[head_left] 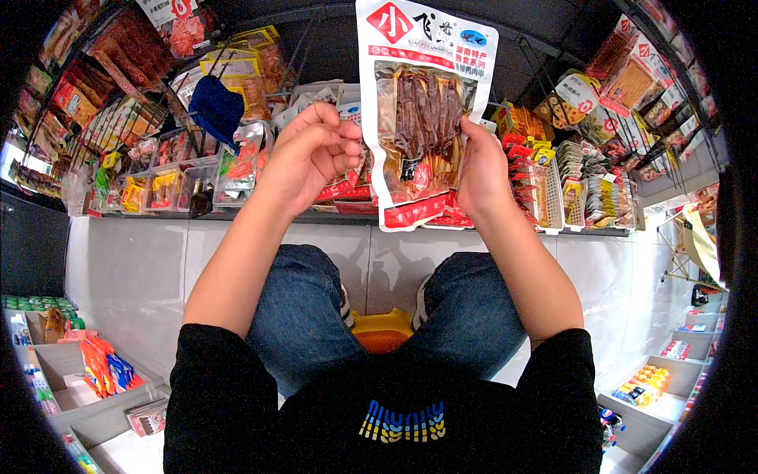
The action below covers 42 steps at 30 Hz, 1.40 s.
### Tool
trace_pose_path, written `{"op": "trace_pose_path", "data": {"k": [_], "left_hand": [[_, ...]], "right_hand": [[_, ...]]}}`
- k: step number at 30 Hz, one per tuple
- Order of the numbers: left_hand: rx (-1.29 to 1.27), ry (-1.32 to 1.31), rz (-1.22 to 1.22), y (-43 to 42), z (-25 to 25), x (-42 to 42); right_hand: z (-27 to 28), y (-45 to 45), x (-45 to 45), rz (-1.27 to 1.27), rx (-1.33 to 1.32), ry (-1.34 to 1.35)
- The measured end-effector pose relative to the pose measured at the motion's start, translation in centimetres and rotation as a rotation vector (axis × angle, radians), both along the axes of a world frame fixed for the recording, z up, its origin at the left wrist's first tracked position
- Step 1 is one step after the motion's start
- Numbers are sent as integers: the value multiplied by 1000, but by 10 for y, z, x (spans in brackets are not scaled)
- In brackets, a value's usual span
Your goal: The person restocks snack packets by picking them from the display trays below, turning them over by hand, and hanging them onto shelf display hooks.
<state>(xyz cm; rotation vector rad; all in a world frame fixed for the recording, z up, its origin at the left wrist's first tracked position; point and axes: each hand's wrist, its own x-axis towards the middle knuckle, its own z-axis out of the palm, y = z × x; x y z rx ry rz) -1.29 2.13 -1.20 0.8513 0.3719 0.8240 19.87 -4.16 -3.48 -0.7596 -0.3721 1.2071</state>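
Observation:
A white and red snack package [426,118] with a clear window showing dark brown strips stands upright in front of me. My right hand [483,170] holds it by its right edge, the thumb on the front and the other fingers hidden behind. My left hand [314,158] is raised just left of the package, its fingers curled toward the thumb. Whether those fingers hold anything small, I cannot make out. Behind both hands, packaged snacks fill the low shelf, and a dark blue cloth-like item [217,110] hangs to the left.
Clear bins [166,189] of packets line the shelf at left, and white baskets [551,193] of packets stand at right. Below lies the tiled floor [126,261]. A yellow stool [383,332] shows between my knees. Compartment shelves [67,359] flank me at the lower left and right.

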Motion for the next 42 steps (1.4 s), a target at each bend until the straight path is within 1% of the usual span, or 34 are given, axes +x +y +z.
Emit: {"op": "trace_pose_path", "data": {"k": [5, 7, 8, 10, 11, 13, 17, 19, 23, 25, 29, 35, 39, 42], "left_hand": [[4, -16, -18, 0, 0, 0], [-2, -23, -30, -2, 2, 0], [13, 22, -18, -4, 5, 2], [29, 62, -9, -4, 5, 3], [20, 17, -27, -3, 2, 2], [7, -41, -64, 0, -1, 2], [9, 2, -34, -3, 1, 1], [11, -13, -36, -4, 0, 1], [8, -23, -55, -4, -1, 4], [11, 65, 20, -7, 4, 6], [27, 67, 11, -8, 5, 6], [39, 49, -50, -3, 0, 3], [31, 51, -49, -4, 0, 4], [17, 106, -17, -5, 1, 5]], "right_hand": [[0, -1, 0, 0, 6, -26], [11, -4, -5, 86, -66, 36], [3, -3, 3, 86, -66, 36], [2, -5, 11, 768, 448, 344], [1, -20, 9, 533, 345, 292], [-12, -2, 16, 822, 525, 458], [-15, 3, 20, 992, 573, 518], [-5, -6, 16, 962, 576, 523], [-5, -5, 14, 1001, 596, 528], [-6, -5, 14, 1001, 584, 531], [-7, -4, 13, 1014, 614, 539], [-4, -6, 13, 987, 589, 524], [-2, -8, 14, 960, 547, 490], [-2, -7, 14, 949, 529, 467]]}}
